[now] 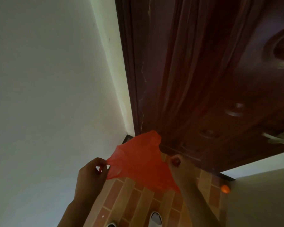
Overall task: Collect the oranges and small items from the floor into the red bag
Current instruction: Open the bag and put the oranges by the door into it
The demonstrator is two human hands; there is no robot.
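Note:
A thin red plastic bag [141,161] hangs stretched between both hands in front of me, above the floor. My left hand [90,174] pinches the bag's left handle between thumb and fingers. My right hand [179,163] grips the bag's right side, its fingers closed and partly hidden behind the plastic. One orange [225,188] lies on the floor at the right, close to the wall corner below the door. No other small items show.
A dark brown wooden door [203,79] with a metal handle [279,136] stands ahead. White walls [39,79] close in on the left and right. The floor [129,202] is orange brick-pattern tile. Two shoe tips [156,217] show at the bottom edge.

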